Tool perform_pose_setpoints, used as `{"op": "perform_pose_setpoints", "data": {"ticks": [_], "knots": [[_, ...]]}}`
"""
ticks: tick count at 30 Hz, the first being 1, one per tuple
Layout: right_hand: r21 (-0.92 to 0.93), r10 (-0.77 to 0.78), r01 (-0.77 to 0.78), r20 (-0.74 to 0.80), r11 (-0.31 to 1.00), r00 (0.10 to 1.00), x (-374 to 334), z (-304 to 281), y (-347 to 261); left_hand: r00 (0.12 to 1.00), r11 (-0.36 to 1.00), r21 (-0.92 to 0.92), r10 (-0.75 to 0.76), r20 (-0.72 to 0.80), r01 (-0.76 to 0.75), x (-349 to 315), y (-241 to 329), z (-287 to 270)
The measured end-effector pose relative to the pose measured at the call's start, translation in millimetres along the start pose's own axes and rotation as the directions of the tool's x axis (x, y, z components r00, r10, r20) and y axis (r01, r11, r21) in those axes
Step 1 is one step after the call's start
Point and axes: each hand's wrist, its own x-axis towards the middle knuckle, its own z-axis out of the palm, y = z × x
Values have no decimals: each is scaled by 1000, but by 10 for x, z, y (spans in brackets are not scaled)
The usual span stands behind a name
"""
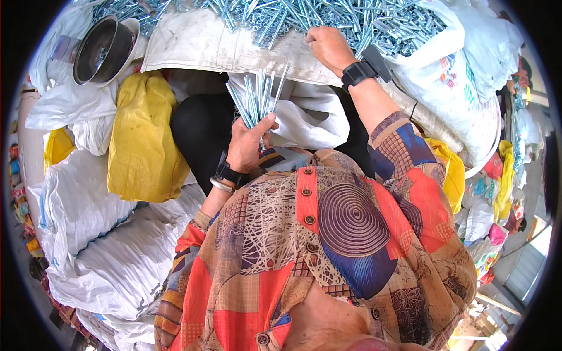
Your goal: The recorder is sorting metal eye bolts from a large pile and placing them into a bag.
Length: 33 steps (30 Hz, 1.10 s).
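Observation:
My left hand [249, 143], with a black wristband and a pale bangle at the wrist, is closed round a bunch of thin, shiny metal rods [252, 102]. Their free ends fan out upward above my lap. Farther off to the right, my right hand [331, 51] rests at the near edge of a large heap of similar metal rods [316, 16]. Its fingers are curled in, and whatever they may hold is hidden beneath them. A black watch-like device [360, 71] sits on that wrist. Small nut-like metal pieces [278, 32] lie among the heaped rods.
A whitish cloth [193, 52] drapes over the edge below the heap. At the far left stands a dark round pan [102, 51]. Yellow sacks [143, 140] and white sacks [117, 234] crowd my left side; a bulging white sack [462, 88] stands to the right.

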Motion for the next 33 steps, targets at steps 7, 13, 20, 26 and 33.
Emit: {"op": "perform_pose_setpoints", "data": {"ticks": [7,13,20,26,33], "knots": [[164,-7,17,-61,986,998,-107,-91,190,1000,1000,-9,29,10,-29,-37,5,10],[63,32,-28,-67,998,997,-149,-262,221,1000,1000,23,17,16,-17,-54,31,62],[225,111,-97,-50,969,993,-126,-274,167,997,998,20,67,26,-67,-67,38,92],[373,114,-104,-6,922,993,-128,-231,174,998,998,35,50,-23,-49,-32,74,54],[187,9,-11,12,982,1000,-139,-189,271,1000,1000,9,21,-19,-21,-2,66,50]]}}
